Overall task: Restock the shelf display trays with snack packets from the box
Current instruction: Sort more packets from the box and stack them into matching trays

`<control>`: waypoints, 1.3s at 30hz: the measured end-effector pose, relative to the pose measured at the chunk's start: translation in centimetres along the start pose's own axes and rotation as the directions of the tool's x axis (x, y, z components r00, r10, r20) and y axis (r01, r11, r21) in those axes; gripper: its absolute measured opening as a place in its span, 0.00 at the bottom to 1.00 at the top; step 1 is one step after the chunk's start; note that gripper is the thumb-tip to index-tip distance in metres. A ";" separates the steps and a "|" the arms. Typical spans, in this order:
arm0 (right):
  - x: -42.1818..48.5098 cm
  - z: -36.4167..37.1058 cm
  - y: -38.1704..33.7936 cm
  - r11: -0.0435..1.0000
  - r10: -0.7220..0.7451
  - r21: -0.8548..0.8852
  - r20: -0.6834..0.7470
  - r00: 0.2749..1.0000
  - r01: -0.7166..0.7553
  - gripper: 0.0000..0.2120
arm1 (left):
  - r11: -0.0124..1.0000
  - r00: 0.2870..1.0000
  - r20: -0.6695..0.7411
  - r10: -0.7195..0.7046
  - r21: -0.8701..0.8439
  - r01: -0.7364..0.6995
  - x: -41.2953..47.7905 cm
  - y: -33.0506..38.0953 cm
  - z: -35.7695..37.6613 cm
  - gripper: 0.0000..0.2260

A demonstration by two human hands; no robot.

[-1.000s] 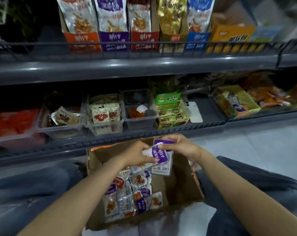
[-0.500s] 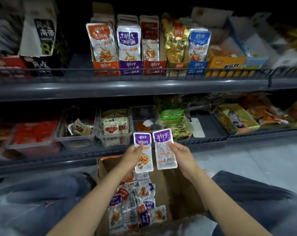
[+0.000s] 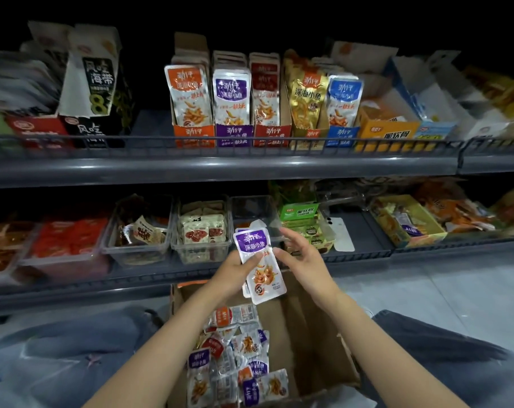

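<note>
"While you were looking away, the two flat, purple-topped, glossy film snack packets [image 3: 260, 265] came together. Half a second ago each hand showed one, side by side. Now they're stacked, one face out and the other peeking from behind its edge."

"Who's got them?"

"The left hand [image 3: 233, 270], thumb across the front and fingers behind. It holds them up in the air above the open brown cardboard box [image 3: 323, 348], in front of the lower shelf. The right hand [image 3: 301, 256] has let go. Its fingers are loose and spread, with one tip right at the stack's edge, and I can't tell if it touches."

"What does that mean for the job?"

"I'd say this pair is gathered and placing comes next, with one hand free to make room. The likely home is the purple printed card display tray [image 3: 233, 134] on the upper shelf, where matching pouches stand upright."

"How will they handle?"

"They're thin, slick, rectangular pouches with crimped ends, so I'd guess a stack could slide apart. A jumble of loose packets [image 3: 235, 363] in purple, orange and red lies in the box. Further out, clear rigid plastic tubs [image 3: 202, 248] hold other snacks below the smooth grey shelf edge [image 3: 191, 169]."
</note>
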State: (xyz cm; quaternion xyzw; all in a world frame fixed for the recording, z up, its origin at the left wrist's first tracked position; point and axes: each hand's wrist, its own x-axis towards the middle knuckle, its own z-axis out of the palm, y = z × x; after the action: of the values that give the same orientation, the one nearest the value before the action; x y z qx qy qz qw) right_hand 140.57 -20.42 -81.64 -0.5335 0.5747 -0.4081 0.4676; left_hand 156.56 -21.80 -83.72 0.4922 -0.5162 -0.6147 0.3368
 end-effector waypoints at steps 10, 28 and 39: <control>2.7 -1.0 -6.5 0.984 -0.106 0.150 0.090 0.990 0.092 0.21 | 0.992 0.995 0.063 0.077 0.094 -0.083 -0.2 6.1 -2.4 0.14; 9.3 -1.9 -17.4 0.973 -0.125 0.223 0.263 0.957 0.066 0.29 | 0.926 0.995 0.024 0.100 -0.367 -0.084 1.9 14.9 -7.5 0.09; 15.4 -2.7 -22.3 0.950 -0.313 0.054 0.113 0.943 0.309 0.34 | 0.921 0.897 -0.211 0.388 0.080 -0.380 5.8 19.3 -9.7 0.16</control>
State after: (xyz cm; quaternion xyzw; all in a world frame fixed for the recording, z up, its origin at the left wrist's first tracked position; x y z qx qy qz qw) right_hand 143.19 -38.04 -61.04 -0.6325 0.4470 -0.4540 0.4404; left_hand 162.35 -34.70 -66.37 0.4525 -0.5734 -0.4675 0.4979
